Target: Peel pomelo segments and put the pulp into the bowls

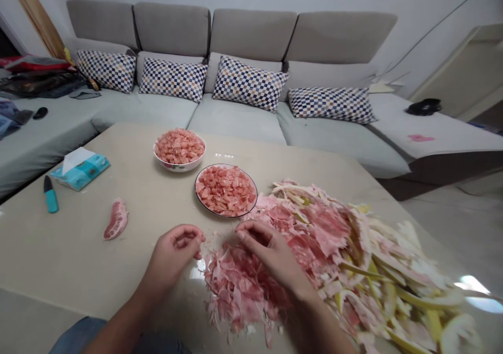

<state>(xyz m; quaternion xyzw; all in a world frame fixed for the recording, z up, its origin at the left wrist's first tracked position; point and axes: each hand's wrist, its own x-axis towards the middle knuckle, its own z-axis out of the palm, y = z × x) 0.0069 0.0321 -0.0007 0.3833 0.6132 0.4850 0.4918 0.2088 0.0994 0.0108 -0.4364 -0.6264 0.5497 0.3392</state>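
Observation:
My left hand hovers over the beige table with its fingers curled into a pinch; what they hold, if anything, I cannot make out. My right hand rests on a heap of pink pomelo membrane scraps, fingers bent and pressed together at the heap's near edge. Just beyond the hands stands a dark-rimmed plate of peeled pink pomelo flesh. Behind it a white bowl is piled with more flesh. One unpeeled pomelo segment lies to the left of my left hand.
A large pile of pomelo peel and pith covers the table's right side. A teal tissue pack and a teal-handled knife lie at the far left. A grey sofa with checkered cushions runs behind the table.

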